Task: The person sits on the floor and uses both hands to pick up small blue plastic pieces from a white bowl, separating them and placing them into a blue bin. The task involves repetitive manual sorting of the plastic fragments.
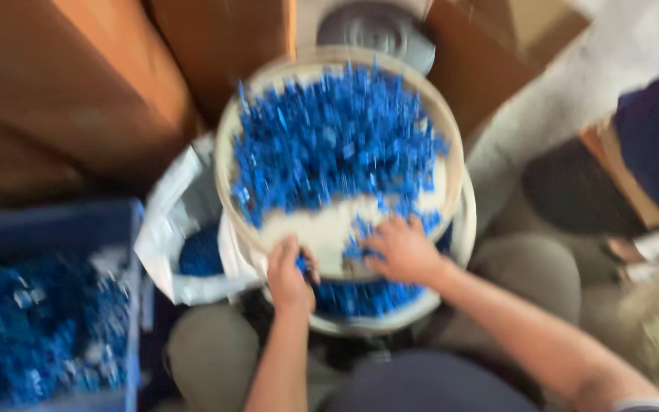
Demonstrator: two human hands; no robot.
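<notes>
- A round, pale tray (pixel 451 152) sits in the middle of the view, just in front of the person's knees, tilted with its near edge low.
- Small blue plastic pieces (pixel 337 137) cover the far part of the tray; the near part is mostly bare and pale.
- The tray rests on top of a white bucket (pixel 463 229), which holds more blue pieces under the tray's near rim.
- The left hand (pixel 290 278) is closed around the near rim of the tray, thumb on top.
- The right hand (pixel 400 250) lies flat in the tray with fingers spread, touching the blue pieces at the edge of the pile; it grips nothing.
- Just left of the bucket stands a white plastic bag (pixel 165 221), open at the top, with blue pieces inside.
- Further left is a blue crate (pixel 55 229) filled with the same blue pieces.
- Brown cardboard boxes (pixel 85 84) stand behind the tray.
- A grey round lid (pixel 379 30) shows just beyond the tray's far edge.
- The whole view is blurred, so fine detail cannot be told.
</notes>
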